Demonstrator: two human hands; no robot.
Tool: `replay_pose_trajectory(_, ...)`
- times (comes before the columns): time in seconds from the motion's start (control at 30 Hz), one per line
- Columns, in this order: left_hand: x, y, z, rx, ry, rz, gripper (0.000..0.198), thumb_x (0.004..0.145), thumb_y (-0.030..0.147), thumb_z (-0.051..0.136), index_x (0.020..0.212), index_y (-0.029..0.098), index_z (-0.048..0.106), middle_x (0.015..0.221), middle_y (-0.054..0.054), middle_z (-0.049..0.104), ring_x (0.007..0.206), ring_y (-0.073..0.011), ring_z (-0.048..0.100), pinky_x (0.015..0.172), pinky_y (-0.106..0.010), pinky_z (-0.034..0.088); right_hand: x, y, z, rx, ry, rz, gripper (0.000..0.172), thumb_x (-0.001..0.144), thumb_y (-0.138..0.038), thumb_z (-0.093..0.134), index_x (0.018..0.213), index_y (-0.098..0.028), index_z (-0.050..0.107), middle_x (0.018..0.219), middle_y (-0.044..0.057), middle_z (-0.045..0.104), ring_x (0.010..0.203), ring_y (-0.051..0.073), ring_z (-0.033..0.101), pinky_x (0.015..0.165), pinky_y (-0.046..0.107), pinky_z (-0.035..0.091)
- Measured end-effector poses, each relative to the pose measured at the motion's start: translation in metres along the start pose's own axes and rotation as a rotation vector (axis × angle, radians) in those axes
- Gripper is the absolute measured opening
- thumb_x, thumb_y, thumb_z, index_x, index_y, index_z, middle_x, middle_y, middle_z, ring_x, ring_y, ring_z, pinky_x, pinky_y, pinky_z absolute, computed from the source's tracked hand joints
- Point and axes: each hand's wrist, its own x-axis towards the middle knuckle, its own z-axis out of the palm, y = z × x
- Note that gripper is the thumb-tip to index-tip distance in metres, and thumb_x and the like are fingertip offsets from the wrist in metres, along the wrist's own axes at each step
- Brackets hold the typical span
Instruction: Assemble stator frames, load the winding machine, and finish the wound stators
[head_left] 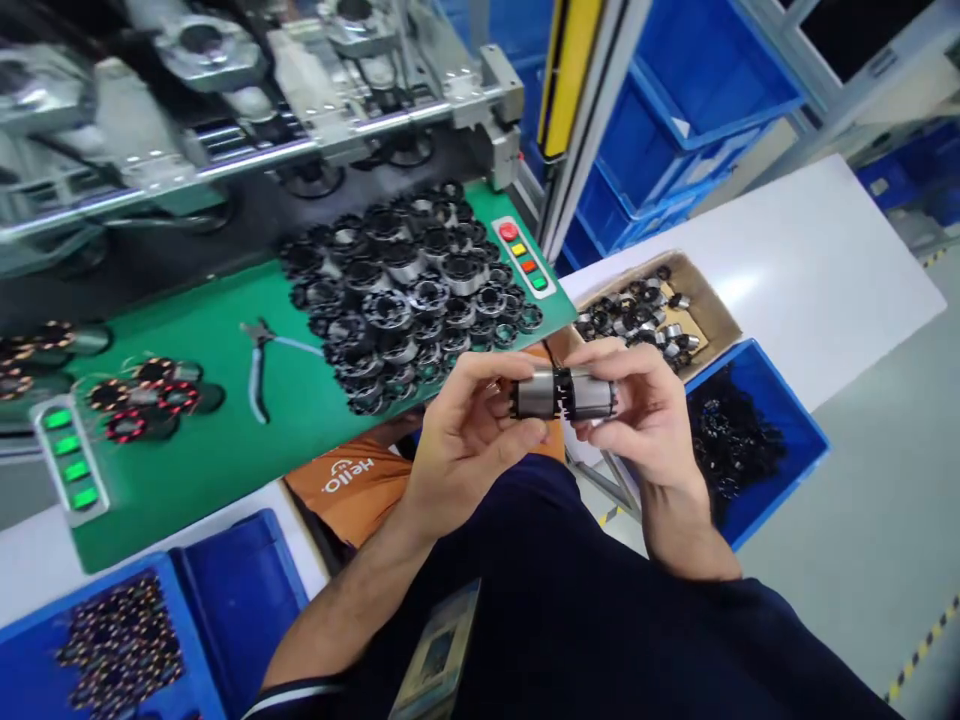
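My left hand is closed around one motor stator core, a steel cylinder with black toothed end rings. Another stator core of the same kind is gripped between the thumb and fingers of my right hand. Both cores lie on their sides, end to end, their facing rings touching or nearly so. They are held in front of my body, just off the front edge of the green mat. Beyond them, many similar cores stand packed together on the mat.
Pliers and several copper-wound stators lie left on the mat, between two button panels. Right are a cardboard box of cores and a blue bin of black parts. A winding machine spans the back.
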Motion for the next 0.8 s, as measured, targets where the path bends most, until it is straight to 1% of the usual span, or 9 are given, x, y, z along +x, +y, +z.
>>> replay_pose_trajectory(0.07,-0.013,0.008,-0.013,0.000,0.084,0.051,0.023,0.113,0.024,0.093,0.132,0.032,0.084,0.144,-0.003,0.083,0.096,-0.0073,0.081,0.088,-0.017,0.073,0.007,-0.002,0.021,0.003,-0.025,0.044,0.040,0.097,-0.037,0.109,0.131,-0.034,0.086,0.136,0.004,0.088,0.080,0.015,0.080,0.059,0.025,0.069)
replay_pose_trajectory(0.13,-0.030,0.017,-0.032,0.036,0.190,0.074,0.016,0.114,0.027,0.092,0.128,0.032,0.085,0.143,-0.002,0.086,0.099,-0.0080,0.081,0.085,-0.015,0.071,0.010,-0.003,0.037,0.004,-0.045,0.097,0.049,0.101,-0.039,0.105,0.145,-0.036,0.083,0.139,0.004,0.089,0.071,0.012,0.078,0.055,0.023,0.068)
replay_pose_trajectory(0.23,-0.059,0.035,-0.072,0.090,0.406,0.084,0.037,0.100,0.034,0.107,0.132,0.034,0.089,0.130,-0.002,0.091,0.102,-0.0116,0.085,0.084,-0.015,0.071,0.017,-0.002,0.042,-0.012,-0.066,0.108,0.047,0.107,-0.038,0.100,0.150,-0.038,0.083,0.145,0.004,0.088,0.070,0.010,0.077,0.058,0.022,0.068)
replay_pose_trajectory(0.3,-0.080,0.053,-0.107,0.171,0.589,0.100,0.057,0.081,0.033,0.118,0.132,0.032,0.093,0.117,-0.003,0.094,0.104,-0.0144,0.088,0.090,-0.017,0.072,0.025,0.002,0.029,-0.112,0.007,0.027,0.038,0.104,-0.035,0.102,0.140,-0.038,0.088,0.141,0.003,0.088,0.088,0.014,0.083,0.073,0.024,0.074)
replay_pose_trajectory(0.37,-0.102,0.072,-0.143,0.352,0.767,0.099,0.056,0.068,0.025,0.117,0.119,0.027,0.097,0.112,-0.004,0.094,0.100,-0.0160,0.087,0.093,-0.020,0.073,0.035,0.010,0.008,-0.305,0.135,-0.094,0.042,0.099,-0.035,0.105,0.137,-0.036,0.088,0.135,0.004,0.085,0.105,0.019,0.085,0.085,0.028,0.076)
replay_pose_trajectory(0.47,-0.128,0.096,-0.191,0.731,0.962,0.065,0.057,0.055,0.026,0.112,0.109,0.027,0.097,0.098,0.000,0.090,0.079,-0.0163,0.075,0.075,-0.027,0.066,0.050,0.029,-0.027,-0.676,0.288,-0.146,0.054,0.096,-0.043,0.103,0.144,-0.031,0.083,0.137,0.009,0.082,0.095,0.020,0.081,0.077,0.034,0.074)
replay_pose_trajectory(0.63,-0.147,0.097,-0.238,1.114,1.031,-0.076,0.064,0.062,0.048,0.101,0.122,0.026,0.096,0.083,0.003,0.077,0.072,-0.0199,0.064,0.075,-0.035,0.049,0.070,0.073,-0.060,-0.877,0.326,-0.007,0.057,0.091,-0.055,0.098,0.135,-0.023,0.081,0.096,0.004,0.080,0.077,0.022,0.076,0.070,0.038,0.071)
replay_pose_trajectory(0.73,-0.147,0.083,-0.249,1.275,1.003,-0.175,0.054,0.065,0.056,0.093,0.108,0.024,0.094,0.069,0.005,0.066,0.063,-0.0200,0.058,0.076,-0.036,0.047,0.076,0.095,-0.066,-0.894,0.301,0.070,0.061,0.083,-0.066,0.098,0.123,-0.022,0.082,0.083,0.002,0.076,0.069,0.022,0.074,0.065,0.039,0.069)
replay_pose_trajectory(0.8,-0.148,0.077,-0.252,1.335,0.995,-0.185,0.047,0.067,0.060,0.093,0.099,0.027,0.091,0.063,0.007,0.059,0.061,-0.0203,0.054,0.077,-0.036,0.046,0.076,0.102,-0.070,-0.905,0.301,0.094,0.065,0.082,-0.070,0.098,0.122,-0.021,0.083,0.085,0.003,0.078,0.069,0.022,0.074,0.066,0.039,0.068)
